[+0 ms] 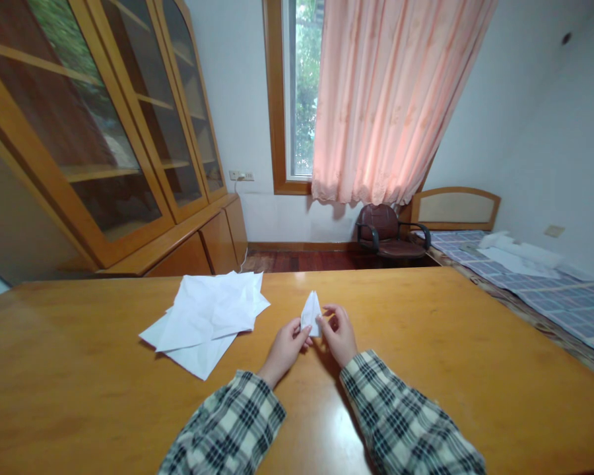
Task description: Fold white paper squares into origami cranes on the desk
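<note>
A small piece of folded white paper (pixel 311 313), pointed at the top with a narrow split at its tip, is held up just above the wooden table (pixel 406 396). My left hand (pixel 288 343) pinches its lower left corner between thumb and fingers. On the opposite side, my right hand (pixel 339 333) grips the right edge with its thumb, the fingers curled behind. The backs of the folds and some fingertips are hidden by the paper. To the left lies a loose pile of creased white paper sheets (pixel 202 316), apart from both hands.
Beyond the table's far edge stands a brown armchair (pixel 389 231) under a pink curtain (pixel 381 99). A glass-fronted wooden cabinet (pixel 178 218) rises at the left. On the right is a bed (pixel 515 277) with a checked cover and white material on it.
</note>
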`<move>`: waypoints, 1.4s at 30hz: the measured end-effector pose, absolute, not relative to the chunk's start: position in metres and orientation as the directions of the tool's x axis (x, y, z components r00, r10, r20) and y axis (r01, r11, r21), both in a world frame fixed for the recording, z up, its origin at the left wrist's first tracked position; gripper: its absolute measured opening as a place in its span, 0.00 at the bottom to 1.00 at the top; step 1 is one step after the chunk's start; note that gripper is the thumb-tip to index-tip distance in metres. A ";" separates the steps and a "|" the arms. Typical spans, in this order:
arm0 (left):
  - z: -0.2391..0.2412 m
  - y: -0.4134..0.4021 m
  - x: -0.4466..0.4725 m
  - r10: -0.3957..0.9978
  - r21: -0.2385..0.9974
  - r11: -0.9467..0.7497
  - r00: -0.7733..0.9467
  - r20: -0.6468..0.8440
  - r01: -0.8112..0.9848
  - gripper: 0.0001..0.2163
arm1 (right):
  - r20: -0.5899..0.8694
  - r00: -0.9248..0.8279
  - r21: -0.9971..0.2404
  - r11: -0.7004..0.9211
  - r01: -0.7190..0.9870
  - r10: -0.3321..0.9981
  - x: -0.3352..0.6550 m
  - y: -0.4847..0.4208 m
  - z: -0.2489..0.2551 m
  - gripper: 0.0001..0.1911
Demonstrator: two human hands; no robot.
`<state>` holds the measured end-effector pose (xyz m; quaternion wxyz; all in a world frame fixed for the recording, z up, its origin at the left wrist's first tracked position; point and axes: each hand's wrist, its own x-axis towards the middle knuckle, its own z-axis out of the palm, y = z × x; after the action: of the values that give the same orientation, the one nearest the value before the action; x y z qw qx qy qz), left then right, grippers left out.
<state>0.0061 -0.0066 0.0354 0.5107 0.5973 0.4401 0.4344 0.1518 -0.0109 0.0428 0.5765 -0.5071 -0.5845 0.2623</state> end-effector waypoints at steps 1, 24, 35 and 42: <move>0.037 -0.006 0.006 0.972 0.993 -0.092 0.225 0.072 0.080 0.16 | 0.421 0.163 -0.879 0.357 0.314 0.892 0.152 -0.011 0.044 0.11; 0.036 -0.006 0.007 0.977 0.997 -0.072 0.202 0.065 0.028 0.13 | 0.457 0.116 -0.852 0.397 0.340 0.882 0.153 -0.008 0.038 0.06; 0.036 -0.004 0.007 0.980 0.995 -0.063 0.185 0.076 -0.076 0.10 | 0.423 0.035 -0.874 0.397 0.280 0.905 0.151 -0.013 0.043 0.07; 0.035 -0.002 0.005 0.989 0.993 -0.066 0.125 0.078 -0.102 0.10 | 0.420 -0.004 -0.878 0.407 0.251 0.908 0.149 -0.015 0.043 0.06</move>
<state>0.0052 -0.0020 0.0348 0.5366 0.5240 0.4234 0.5082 0.1488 -0.0146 0.0434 0.5419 -0.4523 -0.6402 0.3031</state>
